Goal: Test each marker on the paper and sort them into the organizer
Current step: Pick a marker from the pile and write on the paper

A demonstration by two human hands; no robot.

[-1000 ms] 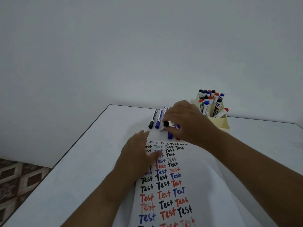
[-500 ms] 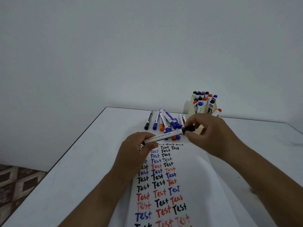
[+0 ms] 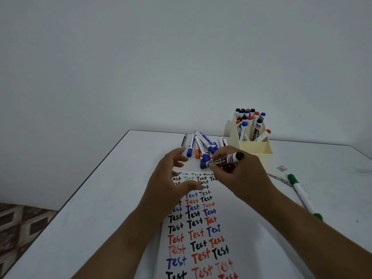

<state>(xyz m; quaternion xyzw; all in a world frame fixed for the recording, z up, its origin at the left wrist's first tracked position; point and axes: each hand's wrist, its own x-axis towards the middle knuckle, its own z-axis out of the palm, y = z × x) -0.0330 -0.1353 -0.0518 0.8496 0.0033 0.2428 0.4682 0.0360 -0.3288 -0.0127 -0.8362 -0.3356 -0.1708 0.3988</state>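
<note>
My right hand (image 3: 243, 178) grips a black whiteboard marker (image 3: 222, 160) just above the top of the paper (image 3: 231, 214); the marker lies nearly level, its black end pointing right. My left hand (image 3: 165, 188) hovers over the paper's top left corner with fingers spread and nothing in them. The paper is covered in rows of "Test" in black, red, blue and one green. Several loose markers (image 3: 202, 146), mostly blue with one orange and one black, lie beyond the paper. The cream organizer (image 3: 255, 151) at the back right holds several upright markers.
A green marker (image 3: 302, 195) lies on the white table (image 3: 96, 198) to the right of my right forearm, with a small scrap (image 3: 281, 168) beyond it. The table's left edge drops to a patterned floor (image 3: 20, 228). A plain wall stands behind.
Both hands held the black marker half a second ago. My left hand has let go and spread its fingers; my right hand keeps the marker and has tilted it.
</note>
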